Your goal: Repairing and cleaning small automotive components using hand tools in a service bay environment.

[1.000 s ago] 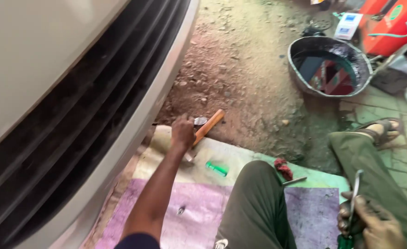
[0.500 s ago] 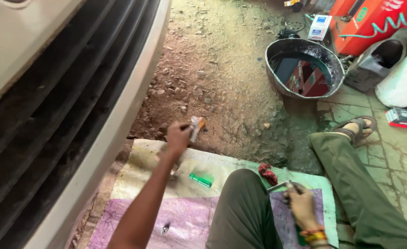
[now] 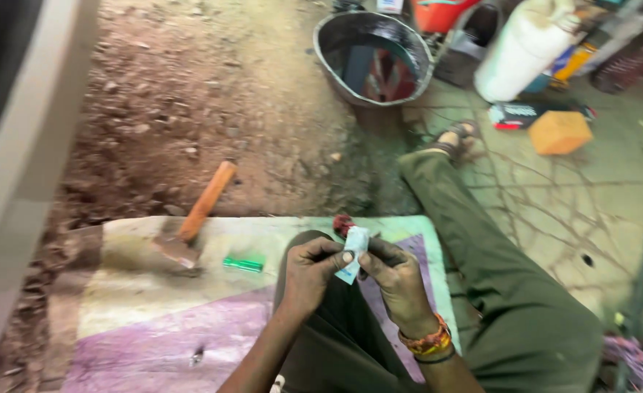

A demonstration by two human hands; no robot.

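Vehicle body: a pale panel runs down the left edge of your view, beside the bare dirt.
Mat: a worn sheet lies on the ground under your legs, cream at its far edge, purple nearer you.
Hammer: its orange-handled length rests at the mat's far left corner, head on the mat, handle out over the dirt.
Green piece: a small green object lies just right of the hammer head, well clear of your hands.
Left hand: your left hand is curled, thumb and forefinger pinching the small pale packet.
Right hand: your right hand is closed on the same packet from the other side, above your lap near the mat's far edge.
Basin: a dark metal basin sits on the ground beyond.
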